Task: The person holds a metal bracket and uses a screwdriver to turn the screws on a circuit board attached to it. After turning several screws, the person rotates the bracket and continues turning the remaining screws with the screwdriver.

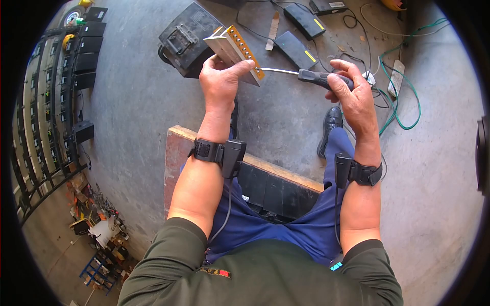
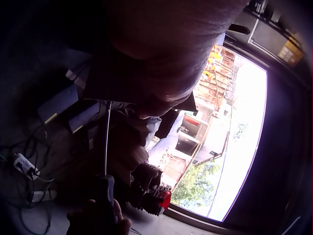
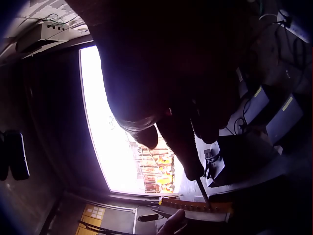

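Note:
In the head view my left hand [image 1: 219, 86] grips a flat grey metal piece [image 1: 229, 50], thumb over its lower end. Along one edge of that piece runs an orange-yellow strip [image 1: 245, 45] with a row of several screw heads. My right hand [image 1: 357, 102] holds a screwdriver [image 1: 319, 77] by its dark handle, fingers curled round it. The shaft points left, its tip at the strip's lower end beside my left thumb. The right wrist view shows the shaft meeting the screw row [image 3: 195, 206]. In the left wrist view the metal piece is mostly dark.
A black case [image 1: 189, 30] stands on the floor beyond my left hand. Black boxes [image 1: 296, 50], cables and a white power strip [image 1: 396, 77] lie ahead and to the right. A wood-edged board [image 1: 280, 176] spans near my legs. A rack [image 1: 51, 112] stands at left.

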The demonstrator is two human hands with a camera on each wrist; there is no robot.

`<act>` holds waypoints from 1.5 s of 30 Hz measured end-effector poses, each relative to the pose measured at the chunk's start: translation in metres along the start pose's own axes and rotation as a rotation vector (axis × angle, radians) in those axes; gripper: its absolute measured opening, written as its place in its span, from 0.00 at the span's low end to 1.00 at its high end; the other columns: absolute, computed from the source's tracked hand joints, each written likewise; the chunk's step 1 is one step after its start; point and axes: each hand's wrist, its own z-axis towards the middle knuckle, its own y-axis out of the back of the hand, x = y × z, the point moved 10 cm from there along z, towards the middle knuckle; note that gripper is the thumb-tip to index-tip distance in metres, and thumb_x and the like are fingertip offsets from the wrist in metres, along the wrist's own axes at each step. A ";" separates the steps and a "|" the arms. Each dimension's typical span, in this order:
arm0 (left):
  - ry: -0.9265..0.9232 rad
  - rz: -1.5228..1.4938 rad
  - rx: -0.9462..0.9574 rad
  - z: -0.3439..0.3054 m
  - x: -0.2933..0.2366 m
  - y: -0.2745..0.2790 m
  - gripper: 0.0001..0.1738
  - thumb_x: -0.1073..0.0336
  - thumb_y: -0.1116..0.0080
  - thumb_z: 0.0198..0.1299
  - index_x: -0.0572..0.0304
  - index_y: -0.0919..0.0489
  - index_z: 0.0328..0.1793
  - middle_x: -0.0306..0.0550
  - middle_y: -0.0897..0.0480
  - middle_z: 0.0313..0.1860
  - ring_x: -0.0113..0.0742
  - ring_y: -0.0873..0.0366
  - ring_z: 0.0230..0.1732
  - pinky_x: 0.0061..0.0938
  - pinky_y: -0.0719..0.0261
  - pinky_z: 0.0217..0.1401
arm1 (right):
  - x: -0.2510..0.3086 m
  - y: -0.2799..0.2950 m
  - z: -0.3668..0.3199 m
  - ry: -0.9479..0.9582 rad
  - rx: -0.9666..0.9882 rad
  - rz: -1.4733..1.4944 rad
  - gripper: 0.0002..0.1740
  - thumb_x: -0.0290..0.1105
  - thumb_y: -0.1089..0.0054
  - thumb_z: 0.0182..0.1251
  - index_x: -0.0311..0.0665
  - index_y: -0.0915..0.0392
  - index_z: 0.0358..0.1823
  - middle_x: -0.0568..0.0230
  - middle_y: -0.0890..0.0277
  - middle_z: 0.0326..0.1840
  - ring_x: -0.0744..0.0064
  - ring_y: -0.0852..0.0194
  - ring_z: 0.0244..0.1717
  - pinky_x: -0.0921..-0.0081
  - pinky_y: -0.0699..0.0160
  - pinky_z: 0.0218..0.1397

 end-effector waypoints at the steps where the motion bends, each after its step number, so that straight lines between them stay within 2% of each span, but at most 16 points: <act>1: -0.008 -0.004 0.001 0.001 -0.001 -0.001 0.36 0.72 0.18 0.46 0.77 0.24 0.60 0.52 0.15 0.51 0.36 0.16 0.49 0.30 0.18 0.59 | 0.009 0.001 0.000 0.150 -0.028 -0.017 0.24 0.34 0.35 0.72 0.36 0.27 0.66 0.63 0.20 0.43 0.77 0.20 0.36 0.82 0.20 0.41; 2: -0.009 -0.005 0.002 0.001 -0.001 -0.001 0.36 0.72 0.18 0.46 0.77 0.24 0.60 0.52 0.15 0.51 0.36 0.16 0.49 0.30 0.18 0.59 | 0.020 0.003 -0.003 0.300 -0.056 -0.035 0.24 0.36 0.35 0.72 0.36 0.27 0.66 0.62 0.20 0.44 0.77 0.20 0.34 0.82 0.20 0.39; 6: 0.011 -0.006 0.001 0.000 0.000 -0.002 0.36 0.71 0.18 0.46 0.77 0.25 0.60 0.52 0.15 0.51 0.36 0.16 0.50 0.30 0.19 0.60 | 0.025 0.004 -0.005 0.355 -0.051 0.045 0.25 0.38 0.34 0.73 0.36 0.26 0.66 0.61 0.21 0.46 0.77 0.20 0.33 0.82 0.19 0.39; 12: 0.011 -0.004 0.000 0.000 0.000 -0.001 0.36 0.72 0.18 0.46 0.77 0.24 0.60 0.52 0.15 0.51 0.35 0.16 0.49 0.30 0.19 0.59 | -0.002 0.001 0.001 0.006 0.021 0.026 0.26 0.39 0.35 0.73 0.36 0.27 0.68 0.62 0.21 0.45 0.76 0.19 0.34 0.81 0.17 0.41; 15: 0.013 -0.002 -0.004 -0.001 -0.001 -0.001 0.35 0.72 0.18 0.46 0.77 0.24 0.59 0.52 0.15 0.51 0.35 0.16 0.49 0.30 0.19 0.59 | 0.005 0.002 0.000 0.115 -0.032 -0.015 0.27 0.41 0.33 0.73 0.36 0.27 0.67 0.63 0.21 0.43 0.77 0.20 0.34 0.81 0.17 0.39; 17: 0.014 -0.005 0.001 -0.001 -0.001 -0.002 0.35 0.72 0.18 0.46 0.77 0.24 0.59 0.52 0.15 0.51 0.35 0.16 0.49 0.30 0.18 0.59 | 0.023 0.005 -0.004 0.354 -0.088 -0.062 0.29 0.45 0.32 0.72 0.36 0.26 0.67 0.65 0.19 0.40 0.79 0.21 0.33 0.81 0.17 0.36; 20: 0.015 -0.008 0.005 -0.002 -0.002 -0.004 0.36 0.71 0.18 0.46 0.77 0.24 0.60 0.52 0.15 0.51 0.36 0.16 0.49 0.30 0.18 0.59 | 0.025 0.005 -0.005 0.348 -0.089 -0.011 0.30 0.45 0.31 0.71 0.34 0.26 0.66 0.64 0.18 0.40 0.79 0.22 0.33 0.80 0.18 0.37; 22: -0.013 0.017 -0.018 -0.003 -0.005 -0.003 0.22 0.76 0.24 0.52 0.72 0.18 0.54 0.48 0.12 0.47 0.34 0.14 0.46 0.29 0.18 0.56 | 0.023 0.004 -0.004 0.258 -0.049 0.028 0.30 0.44 0.31 0.71 0.34 0.26 0.66 0.63 0.18 0.42 0.78 0.22 0.34 0.80 0.18 0.39; 23: -0.013 0.018 -0.019 -0.002 -0.004 -0.002 0.22 0.76 0.24 0.52 0.72 0.18 0.54 0.48 0.12 0.47 0.34 0.14 0.46 0.29 0.18 0.56 | 0.016 0.001 -0.003 0.168 -0.010 0.066 0.29 0.42 0.31 0.70 0.34 0.26 0.66 0.62 0.18 0.44 0.78 0.21 0.34 0.79 0.19 0.40; 25: 0.019 -0.001 -0.002 0.000 0.000 -0.001 0.36 0.72 0.18 0.46 0.77 0.24 0.60 0.52 0.15 0.51 0.36 0.16 0.49 0.30 0.18 0.59 | 0.007 0.001 0.001 0.078 0.014 0.074 0.29 0.42 0.31 0.70 0.34 0.27 0.66 0.61 0.18 0.45 0.77 0.21 0.35 0.78 0.19 0.42; 26: 0.019 -0.002 -0.001 0.000 0.001 -0.001 0.36 0.72 0.18 0.46 0.77 0.24 0.60 0.52 0.15 0.51 0.36 0.16 0.49 0.30 0.18 0.59 | -0.002 0.000 0.002 -0.012 0.038 0.080 0.29 0.41 0.31 0.69 0.34 0.27 0.66 0.61 0.18 0.46 0.76 0.20 0.36 0.77 0.18 0.43; 32: 0.028 0.005 -0.006 0.000 0.000 -0.001 0.36 0.72 0.18 0.45 0.77 0.24 0.60 0.52 0.15 0.51 0.35 0.16 0.50 0.30 0.18 0.59 | 0.022 0.002 -0.004 0.319 -0.032 0.062 0.29 0.41 0.31 0.69 0.34 0.27 0.65 0.59 0.18 0.46 0.75 0.20 0.37 0.76 0.18 0.43; 36: 0.026 -0.008 0.007 0.000 0.000 -0.002 0.35 0.72 0.19 0.46 0.77 0.24 0.60 0.52 0.15 0.51 0.35 0.16 0.50 0.30 0.18 0.59 | 0.023 0.003 -0.004 0.314 -0.041 0.098 0.29 0.42 0.32 0.70 0.34 0.27 0.66 0.60 0.19 0.43 0.76 0.20 0.36 0.78 0.18 0.41; 38: 0.026 -0.005 0.011 0.000 0.000 -0.002 0.35 0.72 0.19 0.46 0.77 0.24 0.60 0.52 0.15 0.51 0.36 0.16 0.50 0.30 0.18 0.59 | 0.003 0.005 0.001 0.124 -0.010 0.016 0.30 0.49 0.36 0.73 0.38 0.26 0.68 0.57 0.20 0.50 0.78 0.19 0.35 0.79 0.19 0.41; 41: 0.034 -0.013 0.005 0.000 0.001 -0.001 0.35 0.72 0.19 0.46 0.77 0.24 0.60 0.52 0.15 0.51 0.36 0.16 0.50 0.30 0.18 0.59 | -0.005 0.003 0.003 -0.010 0.030 0.008 0.30 0.51 0.37 0.75 0.38 0.26 0.68 0.58 0.20 0.49 0.79 0.19 0.34 0.80 0.19 0.40; 45: 0.029 -0.009 -0.004 -0.001 0.000 -0.001 0.35 0.72 0.18 0.45 0.77 0.24 0.60 0.52 0.15 0.51 0.36 0.16 0.49 0.30 0.18 0.59 | 0.010 0.004 -0.001 0.170 -0.058 -0.014 0.29 0.46 0.33 0.73 0.36 0.26 0.66 0.63 0.19 0.39 0.77 0.19 0.33 0.80 0.18 0.37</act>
